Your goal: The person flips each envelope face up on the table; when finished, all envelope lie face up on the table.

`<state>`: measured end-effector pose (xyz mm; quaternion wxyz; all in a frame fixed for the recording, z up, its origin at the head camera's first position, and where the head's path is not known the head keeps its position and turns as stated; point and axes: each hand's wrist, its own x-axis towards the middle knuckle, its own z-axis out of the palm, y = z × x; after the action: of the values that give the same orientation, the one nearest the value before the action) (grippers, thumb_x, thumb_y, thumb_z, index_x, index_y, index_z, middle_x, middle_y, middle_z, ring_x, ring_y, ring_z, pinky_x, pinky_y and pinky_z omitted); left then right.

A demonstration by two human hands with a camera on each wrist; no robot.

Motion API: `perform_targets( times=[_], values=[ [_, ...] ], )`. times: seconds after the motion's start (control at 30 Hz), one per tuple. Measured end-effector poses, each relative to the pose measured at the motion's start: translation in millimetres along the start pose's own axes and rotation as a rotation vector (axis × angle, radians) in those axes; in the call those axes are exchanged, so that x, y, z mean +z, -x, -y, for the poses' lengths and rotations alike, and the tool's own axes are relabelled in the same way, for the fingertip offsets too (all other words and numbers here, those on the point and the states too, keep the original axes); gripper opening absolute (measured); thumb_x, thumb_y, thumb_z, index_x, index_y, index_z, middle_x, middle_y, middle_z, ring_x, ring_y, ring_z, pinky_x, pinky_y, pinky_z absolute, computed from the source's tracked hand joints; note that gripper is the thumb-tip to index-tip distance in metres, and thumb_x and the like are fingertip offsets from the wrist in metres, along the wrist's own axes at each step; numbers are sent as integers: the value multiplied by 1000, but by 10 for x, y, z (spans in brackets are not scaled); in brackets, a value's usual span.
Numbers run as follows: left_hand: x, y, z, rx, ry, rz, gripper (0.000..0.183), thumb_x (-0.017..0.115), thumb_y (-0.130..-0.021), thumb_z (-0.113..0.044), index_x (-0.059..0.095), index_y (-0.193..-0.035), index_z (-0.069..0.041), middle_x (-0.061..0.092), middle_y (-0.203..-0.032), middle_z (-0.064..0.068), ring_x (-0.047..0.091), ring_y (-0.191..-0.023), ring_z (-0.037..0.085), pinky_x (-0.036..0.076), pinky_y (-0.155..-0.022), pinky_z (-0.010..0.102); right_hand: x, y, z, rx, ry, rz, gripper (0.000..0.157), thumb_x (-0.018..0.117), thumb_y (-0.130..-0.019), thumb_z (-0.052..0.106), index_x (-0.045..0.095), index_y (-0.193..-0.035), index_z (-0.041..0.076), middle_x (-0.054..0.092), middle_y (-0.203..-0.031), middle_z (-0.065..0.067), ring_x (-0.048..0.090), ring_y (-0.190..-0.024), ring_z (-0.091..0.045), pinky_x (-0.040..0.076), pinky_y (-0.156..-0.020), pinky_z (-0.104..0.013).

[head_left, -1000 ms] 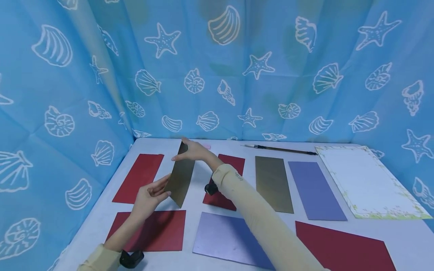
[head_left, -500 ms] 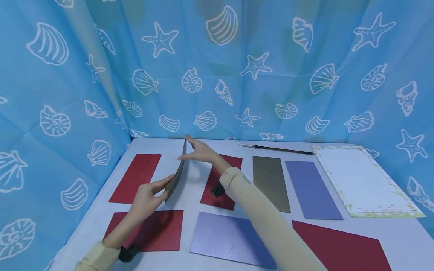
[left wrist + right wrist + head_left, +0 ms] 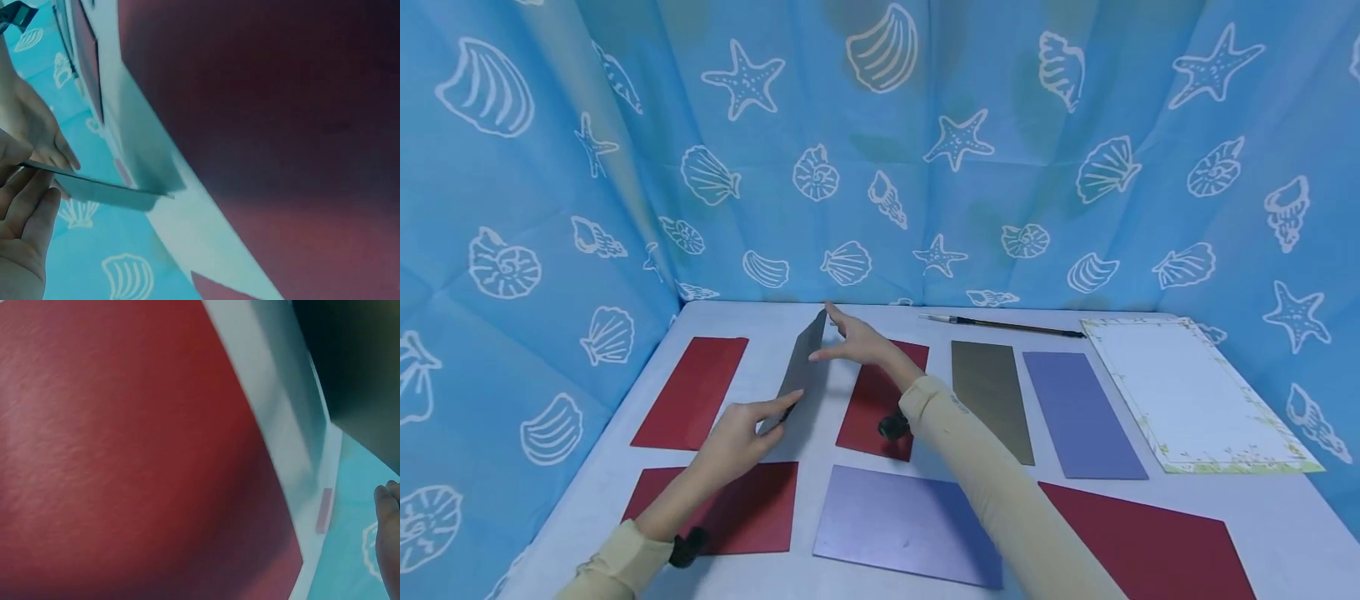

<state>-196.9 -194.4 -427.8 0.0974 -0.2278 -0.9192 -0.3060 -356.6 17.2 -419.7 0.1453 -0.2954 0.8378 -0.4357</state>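
Observation:
Both hands hold a thin rectangular card [image 3: 803, 362] tilted up above the white table in the head view, its grey face showing. My left hand [image 3: 741, 433] pinches the lower end between thumb and fingers. At the upper end, my right hand [image 3: 863, 342] has its thumb against the card and a fingertip at the top corner. In the left wrist view the left hand [image 3: 22, 231] grips the card [image 3: 103, 187] edge-on, the other hand behind it. Olive-brown card [image 3: 362, 375] shows in the right wrist view, fingertips of the right hand [image 3: 390, 531] near its edge.
Red cards [image 3: 691, 392] lie flat on the white tablecloth [image 3: 700, 575], with a brown card [image 3: 992, 400] and purple cards [image 3: 1086, 417] among them. A brush [image 3: 1000, 324] and a bordered white sheet [image 3: 1198, 392] lie towards the back right. A blue shell-print curtain [image 3: 880, 167] stands behind.
The held card has turned from its olive-brown face, through nearly edge-on, to its grey face. The right hand has shifted slightly right; both hands keep hold of it.

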Motion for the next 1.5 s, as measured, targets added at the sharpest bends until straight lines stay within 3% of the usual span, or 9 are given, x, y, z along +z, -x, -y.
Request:
perform_targets(
  times=[0.13, 0.27, 0.4, 0.5, 0.67, 0.83, 1.0, 1.4, 1.5],
  values=[
    [47, 1, 14, 22, 20, 33, 52, 75, -81, 1, 61, -130, -4, 64, -122, 16, 43, -49, 7, 46, -53, 18, 25, 11, -78, 13, 25, 4, 100, 73, -86, 35, 6, -155, 10, 13, -160, -8, 21, -144, -26, 27, -113, -41],
    [87, 5, 41, 15, 39, 47, 52, 75, -80, 1, 61, -130, -4, 63, -123, 16, 51, -56, 10, 47, -54, 20, 48, 32, -130, 45, 56, -1, 100, 73, -85, 38, 9, -155, 10, 11, -161, -7, 14, -146, -22, 25, -114, -42],
    [142, -5, 85, 13, 47, 54, 52, 76, -80, 1, 62, -129, -5, 64, -122, 15, 65, -78, 18, 47, -56, 21, 65, 52, -176, 79, 66, -8, 99, 73, -85, 38, 10, -155, 10, 11, -161, -8, 13, -146, -22, 26, -113, -44],
    [189, -12, 107, 2, 59, 71, 51, 76, -80, -1, 62, -129, -6, 67, -118, 15, 62, -70, 16, 45, -52, 20, 81, 60, -215, 95, 70, -4, 98, 73, -85, 37, 11, -155, 7, 14, -160, -11, 17, -145, -25, 27, -112, -46],
    [245, -21, 108, -38, 51, 102, 49, 77, -81, -5, 65, -127, -10, 70, -109, 13, 37, -49, 9, 40, -44, 20, 106, 66, -260, 114, 99, 10, 97, 74, -84, 37, 15, -154, 4, 20, -158, -13, 19, -144, -27, 26, -113, -46],
    [287, -29, 114, -34, 17, 107, 46, 78, -79, -5, 68, -123, -10, 69, -112, 10, 60, -81, 16, 53, -62, 23, 132, 58, -297, 148, 158, 35, 99, 73, -84, 38, 13, -154, 3, 17, -159, -11, 17, -145, -24, 24, -114, -43],
    [332, -30, 146, -20, -27, 112, 44, 81, -77, -4, 70, -119, -10, 64, -119, 12, 56, -111, 28, 54, -84, 39, 160, 36, -302, 149, 193, 54, 99, 73, -85, 36, 11, -153, 1, 13, -160, -12, 14, -146, -23, 22, -115, -39],
    [320, -31, 106, -43, -26, 108, 47, 83, -74, -6, 70, -119, -9, 66, -116, 10, 59, -109, 27, 55, -84, 39, 169, 32, -285, 145, 248, 47, 100, 75, -84, 36, 12, -153, 1, 12, -160, -12, 13, -146, -22, 20, -115, -38],
    [278, -36, 97, -66, -31, 118, 48, 83, -75, -11, 69, -121, -9, 70, -109, 7, 64, -101, 22, 56, -76, 31, 160, 40, -266, 129, 247, 49, 100, 75, -84, 36, 12, -153, 1, 12, -160, -12, 12, -146, -22, 20, -115, -38]
  ],
)
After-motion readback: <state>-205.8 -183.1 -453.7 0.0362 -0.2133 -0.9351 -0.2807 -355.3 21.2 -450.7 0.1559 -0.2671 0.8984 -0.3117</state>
